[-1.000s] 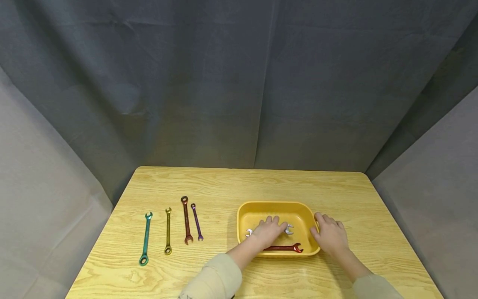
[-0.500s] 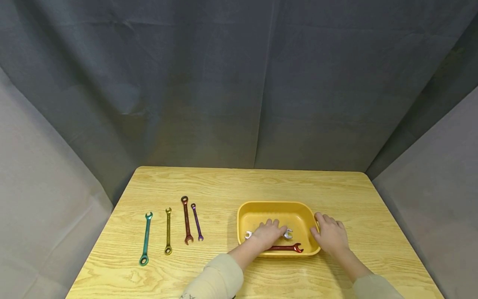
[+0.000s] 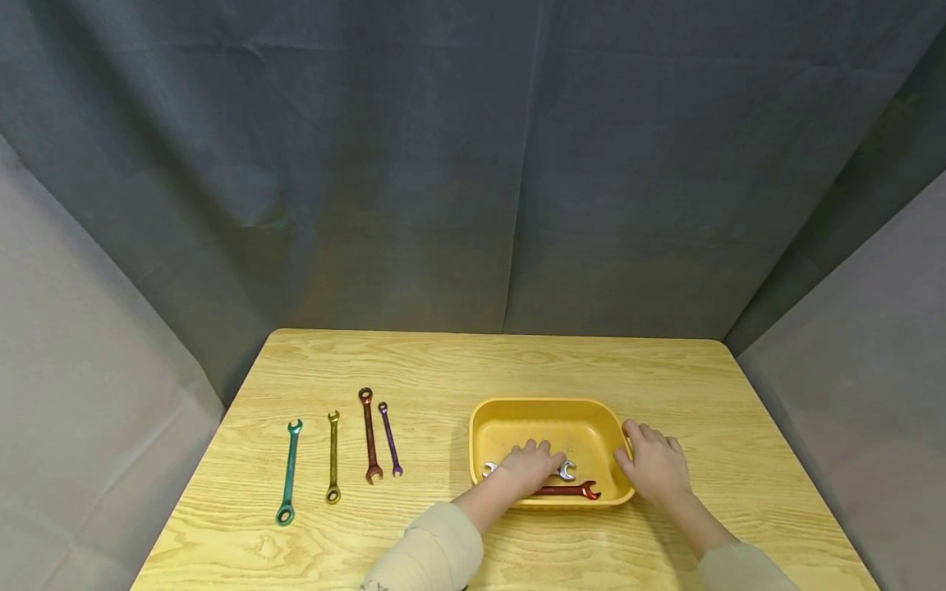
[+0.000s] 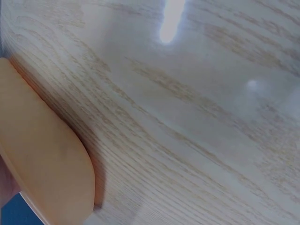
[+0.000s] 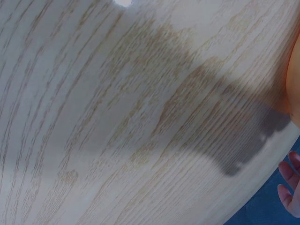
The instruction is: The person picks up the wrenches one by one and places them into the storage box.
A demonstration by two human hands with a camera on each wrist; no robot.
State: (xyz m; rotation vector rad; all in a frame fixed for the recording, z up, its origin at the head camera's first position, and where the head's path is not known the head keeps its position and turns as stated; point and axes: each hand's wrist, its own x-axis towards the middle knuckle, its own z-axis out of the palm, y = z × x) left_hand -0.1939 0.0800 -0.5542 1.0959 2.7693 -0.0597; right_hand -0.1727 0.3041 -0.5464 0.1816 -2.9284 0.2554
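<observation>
In the head view a yellow plastic bin (image 3: 543,405) stands on the wooden table, right of centre. My left hand (image 3: 526,469) reaches in over its near rim and holds a silver wrench (image 3: 567,470), whose middle lies hidden beneath the palm. Alongside, nearer the front wall, a red wrench (image 3: 569,490) lies in the bin, its left part covered by that hand. My right hand (image 3: 655,465) grips the bin's right rim, thumb over the edge and fingers outside. The right wrist view catches a few of its fingers (image 5: 291,180) near the bin's edge.
Left of the bin, spaced side by side, lie a teal wrench (image 3: 290,472), a gold wrench (image 3: 333,460), a dark red wrench (image 3: 370,435) and a small purple wrench (image 3: 390,439). A grey curtain (image 3: 414,180) hangs behind the table (image 3: 443,542).
The left hand has drawn the silver wrench a little toward the near wall of the bin, closer to the red one. My right hand stays at the rim.
</observation>
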